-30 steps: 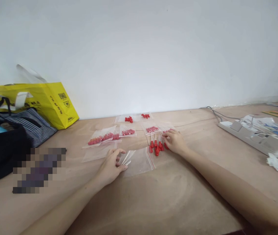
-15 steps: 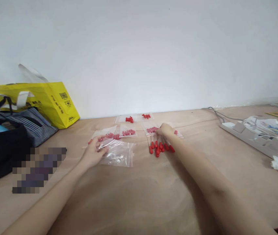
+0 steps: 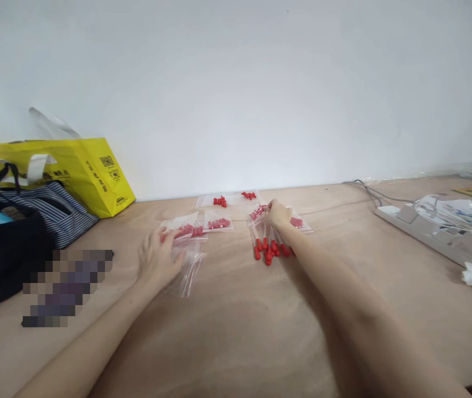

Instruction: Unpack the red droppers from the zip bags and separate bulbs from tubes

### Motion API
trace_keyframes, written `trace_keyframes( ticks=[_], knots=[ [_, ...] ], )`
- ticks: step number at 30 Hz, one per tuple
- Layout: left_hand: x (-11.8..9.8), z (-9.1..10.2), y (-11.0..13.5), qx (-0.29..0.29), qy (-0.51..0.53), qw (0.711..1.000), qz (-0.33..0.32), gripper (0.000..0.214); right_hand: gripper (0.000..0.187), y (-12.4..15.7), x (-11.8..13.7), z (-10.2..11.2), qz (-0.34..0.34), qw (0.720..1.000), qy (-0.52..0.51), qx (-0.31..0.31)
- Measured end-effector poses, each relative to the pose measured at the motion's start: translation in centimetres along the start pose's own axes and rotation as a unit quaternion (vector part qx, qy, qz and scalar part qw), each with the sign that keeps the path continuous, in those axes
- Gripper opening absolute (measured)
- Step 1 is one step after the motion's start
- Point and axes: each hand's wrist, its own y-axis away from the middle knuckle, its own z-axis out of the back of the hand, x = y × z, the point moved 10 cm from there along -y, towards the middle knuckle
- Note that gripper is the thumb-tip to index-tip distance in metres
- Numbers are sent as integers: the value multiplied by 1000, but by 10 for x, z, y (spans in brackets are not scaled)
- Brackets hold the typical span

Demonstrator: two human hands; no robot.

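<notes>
Clear bag (image 3: pixel 187 276) slid left, yellow bag (image 3: pixel 94 174) beyond; left grip (image 3: pixel 157 257) loose, right grip (image 3: pixel 279 214) unclear.

My left hand (image 3: pixel 155 257) has moved over to the left, and the clear bag (image 3: pixel 191 273) came with it, so now the bag is well apart from the red-tipped sticks (image 3: pixel 269 257) it was just beside. My left fingers are more spread out. My right hand (image 3: pixel 279 214) has reached farther away, beside a small bag of red bits (image 3: pixel 257 213).
</notes>
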Motion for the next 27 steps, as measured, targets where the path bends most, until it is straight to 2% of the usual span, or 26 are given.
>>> trace_keyframes(
  ticks=[3,7,9,11,14,17,19,21,23,25,27],
  knots=[
    [-27,-6,4,-20,36,997,-58,37,19,3,1,12,7,998,-29,-51],
    [-44,-5,4,-40,96,989,-101,29,20,8,4,26,21,993,-79,-91],
    [-52,-6,3,-20,137,983,-123,29,18,12,9,28,43,989,-112,-92],
    [-62,-16,6,43,173,972,-155,33,15,21,19,26,88,977,-182,-75],
    [-67,-35,13,130,180,960,-172,40,12,45,36,18,166,936,-309,-31],
    [-52,-42,9,116,147,973,-137,39,15,73,45,5,187,915,-358,19],
    [-42,-36,2,81,124,983,-112,38,16,90,54,-4,199,907,-367,59],
    [-41,-26,-2,60,124,983,-118,39,16,103,64,-10,218,904,-356,87],
    [-54,-19,0,77,159,970,-167,43,16,112,72,-14,232,909,-330,102],
    [-73,-16,8,117,194,948,-222,54,15,117,79,-16,240,918,-298,107],
    [-86,-20,16,150,207,937,-238,62,14,119,84,-15,244,925,-269,108]
  ],
)
